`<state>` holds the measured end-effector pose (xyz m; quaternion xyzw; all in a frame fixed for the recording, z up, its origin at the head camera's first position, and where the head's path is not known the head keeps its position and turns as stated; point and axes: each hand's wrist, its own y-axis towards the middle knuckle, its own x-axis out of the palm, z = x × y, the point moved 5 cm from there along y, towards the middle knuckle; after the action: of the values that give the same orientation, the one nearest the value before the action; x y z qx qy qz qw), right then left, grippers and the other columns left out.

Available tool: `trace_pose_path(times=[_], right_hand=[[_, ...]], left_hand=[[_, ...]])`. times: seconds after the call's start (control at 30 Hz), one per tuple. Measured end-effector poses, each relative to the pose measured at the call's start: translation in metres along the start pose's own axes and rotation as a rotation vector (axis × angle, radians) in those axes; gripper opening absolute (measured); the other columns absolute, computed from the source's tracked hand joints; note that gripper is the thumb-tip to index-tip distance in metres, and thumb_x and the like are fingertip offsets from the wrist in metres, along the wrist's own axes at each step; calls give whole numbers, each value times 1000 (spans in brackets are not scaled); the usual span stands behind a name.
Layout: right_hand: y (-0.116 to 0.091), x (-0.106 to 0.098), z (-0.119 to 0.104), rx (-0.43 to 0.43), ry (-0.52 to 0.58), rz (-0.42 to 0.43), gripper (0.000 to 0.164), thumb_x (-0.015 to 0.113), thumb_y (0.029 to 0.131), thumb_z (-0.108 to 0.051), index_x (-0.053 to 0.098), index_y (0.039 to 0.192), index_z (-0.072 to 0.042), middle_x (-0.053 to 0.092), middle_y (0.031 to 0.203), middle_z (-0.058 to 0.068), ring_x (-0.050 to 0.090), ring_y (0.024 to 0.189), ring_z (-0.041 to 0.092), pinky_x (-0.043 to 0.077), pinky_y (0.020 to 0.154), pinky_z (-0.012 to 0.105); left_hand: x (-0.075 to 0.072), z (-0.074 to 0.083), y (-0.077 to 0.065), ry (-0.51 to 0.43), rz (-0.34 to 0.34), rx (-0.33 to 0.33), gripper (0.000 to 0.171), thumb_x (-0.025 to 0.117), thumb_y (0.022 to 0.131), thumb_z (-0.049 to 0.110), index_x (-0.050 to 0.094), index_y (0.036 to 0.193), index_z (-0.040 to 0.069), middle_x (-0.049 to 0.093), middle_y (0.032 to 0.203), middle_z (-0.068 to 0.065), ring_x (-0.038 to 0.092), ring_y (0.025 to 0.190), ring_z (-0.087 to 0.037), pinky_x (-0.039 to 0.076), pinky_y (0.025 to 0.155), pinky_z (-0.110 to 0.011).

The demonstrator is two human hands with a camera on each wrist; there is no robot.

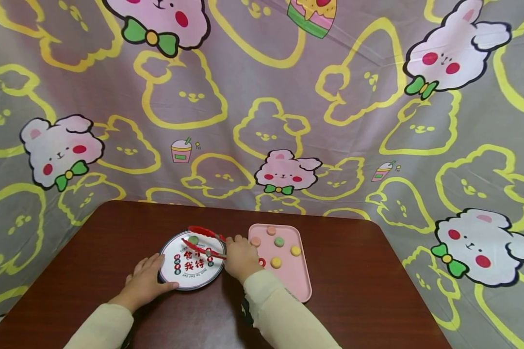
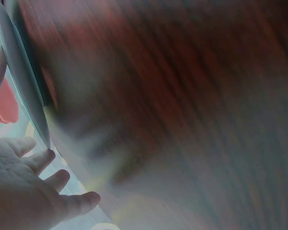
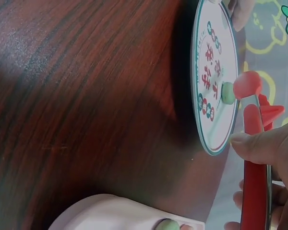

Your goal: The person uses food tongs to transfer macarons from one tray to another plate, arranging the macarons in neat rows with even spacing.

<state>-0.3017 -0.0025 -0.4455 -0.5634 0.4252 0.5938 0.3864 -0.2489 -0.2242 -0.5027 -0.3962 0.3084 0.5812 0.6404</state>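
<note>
Before you, on a dark reddish-brown wood-grain worktop, sits a round white plate with a dark rim and red printed characters. Your left hand is at its near left edge, the grip loose and spread, thumb and fingers touching the rim. Your right hand has its grip curled firmly round a pair of red-and-silver tongs, which reach in over the plate from the right. Their jaws stand apart, with a small round green macaron between them, towards the far side of the plate (whether either tip touches it, you cannot tell from these views).

To the right of the plate, and close to your right hand, you have a pale pink rounded rectangular tray. On it lie two round pinkish-orange macarons near the far end, a second green macaron just nearer, and two yellow macarons, one by the right edge and one nearer you. Behind the worktop hangs a greyish cloth printed with yellow outlines and white rabbit faces
</note>
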Motion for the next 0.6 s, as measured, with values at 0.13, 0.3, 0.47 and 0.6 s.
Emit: trace_pose_path(times=[0.13,0.3,0.47,0.6], right_hand=[[-2,-3,0,-19,-1,17,41,71,81,-24,63,119,-13,60,100,6,59,96,21,53,73,37],[-3,-8,3,-32,7,46,42,76,76,-24,64,115,-10,61,96,6,60,94,22,53,72,36],[-5,-13,10,-35,1,97,44,80,72,-23,65,112,-10,61,92,6,62,89,20,50,69,35],[-9,-19,17,-24,38,116,50,82,69,-23,64,114,-11,60,92,4,61,87,20,51,66,35]], left_hand=[[0,0,0,-2,-4,-3,111,76,71,61,31,143,-11,25,146,-38,16,131,-56,18,96,-77],[1,0,0,-4,-5,1,111,76,71,61,31,143,-11,25,146,-38,16,131,-56,18,95,-78],[0,0,0,-5,-2,6,111,76,71,60,31,143,-11,25,146,-38,16,131,-56,18,95,-78],[0,1,-1,0,2,10,110,76,71,59,31,143,-11,25,145,-38,17,131,-56,19,95,-78]])
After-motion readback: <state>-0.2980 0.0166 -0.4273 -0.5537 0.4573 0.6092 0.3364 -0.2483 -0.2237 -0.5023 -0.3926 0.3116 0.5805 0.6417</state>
